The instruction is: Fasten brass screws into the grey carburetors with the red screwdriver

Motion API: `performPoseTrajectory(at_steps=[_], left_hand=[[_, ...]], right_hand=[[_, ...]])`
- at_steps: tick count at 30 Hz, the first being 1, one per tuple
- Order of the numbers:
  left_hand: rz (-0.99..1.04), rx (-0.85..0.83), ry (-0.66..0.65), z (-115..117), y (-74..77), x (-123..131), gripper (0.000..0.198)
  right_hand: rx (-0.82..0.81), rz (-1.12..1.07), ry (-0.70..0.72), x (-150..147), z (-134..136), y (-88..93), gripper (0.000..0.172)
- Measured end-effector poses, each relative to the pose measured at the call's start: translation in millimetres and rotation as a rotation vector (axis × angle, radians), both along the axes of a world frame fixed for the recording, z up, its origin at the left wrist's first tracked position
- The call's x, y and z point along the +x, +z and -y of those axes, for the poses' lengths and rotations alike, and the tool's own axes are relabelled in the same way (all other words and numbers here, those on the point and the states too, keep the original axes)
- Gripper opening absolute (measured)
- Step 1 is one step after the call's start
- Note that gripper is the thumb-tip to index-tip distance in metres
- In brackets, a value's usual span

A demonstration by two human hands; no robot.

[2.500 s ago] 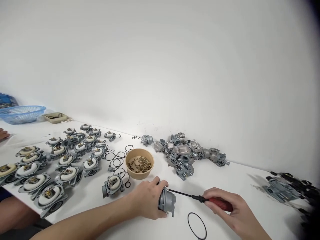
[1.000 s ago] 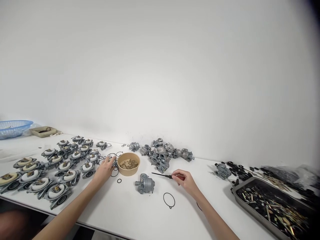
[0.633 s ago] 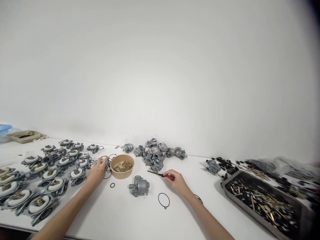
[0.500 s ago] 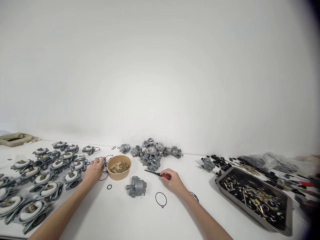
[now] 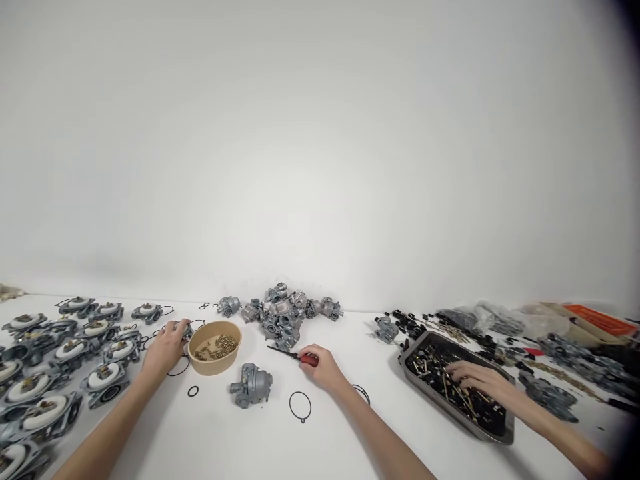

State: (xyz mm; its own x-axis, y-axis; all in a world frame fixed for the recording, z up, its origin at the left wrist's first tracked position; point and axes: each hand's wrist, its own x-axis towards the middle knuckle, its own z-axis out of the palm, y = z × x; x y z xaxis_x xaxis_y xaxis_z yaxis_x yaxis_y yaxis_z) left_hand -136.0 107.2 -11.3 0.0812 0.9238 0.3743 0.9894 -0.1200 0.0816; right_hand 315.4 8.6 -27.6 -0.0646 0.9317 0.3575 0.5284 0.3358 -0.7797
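My left hand [image 5: 163,349] reaches out to the left of a brown bowl [image 5: 215,364] of small brass screws, its fingers closed on a small grey carburetor part [image 5: 183,328] among black O-rings. My right hand [image 5: 323,367] grips a red-handled screwdriver [image 5: 293,355] whose black shaft points left. A grey carburetor body [image 5: 251,385] stands on the white table [image 5: 240,440] between my hands, touched by neither. A large black O-ring [image 5: 300,406] lies just right of it, and a small one [image 5: 193,391] lies to its left.
Rows of carburetors with white floats [image 5: 70,350] cover the left of the table. A heap of grey carburetor bodies [image 5: 283,312] lies by the wall. At the right another person's hand [image 5: 475,381] reaches into a metal tray [image 5: 493,433] of small parts, with more parts beyond.
My left hand let go of the carburetor body and reached left past the bowl. The screwdriver came away from the body. The view swung right, and another person's hand appeared in the tray.
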Motion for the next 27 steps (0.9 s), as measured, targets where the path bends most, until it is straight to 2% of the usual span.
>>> performPoseTrajectory(at_steps=[3,6,9,11,13,15,17,20,23,27], left_hand=[[0.030,-0.016,-0.025,1,0.6,-1,0.048],[0.064,-0.032,-0.057,5,3.8,-4,0.067],[0.094,-0.030,-0.089,11,13.3,-7,0.084],[0.121,-0.011,-0.112,17,24.3,-6,0.083],[0.151,0.019,-0.162,23,39.2,0,0.073],[0.180,0.059,-0.268,31,56.9,15,0.064],[0.195,0.058,-0.437,39,74.3,39,0.054],[0.186,-0.052,-0.735,50,89.7,84,0.034],[0.191,-0.155,-0.931,61,84.3,117,0.029],[0.219,-0.210,-1.012,74,57.7,127,0.037]], right_hand=[[-0.010,-0.004,0.005,0,2,2.1,0.021],[-0.028,-0.010,0.012,0,3,3.9,0.021],[-0.044,-0.023,0.018,0,3,4.7,0.020],[-0.050,-0.037,0.018,0,3,4.3,0.020],[-0.054,-0.057,0.012,1,1,3.6,0.020],[-0.058,-0.082,0.001,1,-3,3.8,0.021],[-0.063,-0.116,-0.008,2,-8,6.7,0.024],[-0.065,-0.168,-0.002,8,-18,18.1,0.032],[-0.044,-0.195,0.023,18,-25,33.3,0.037],[0.039,-0.224,-0.031,27,-21,38.9,0.043]])
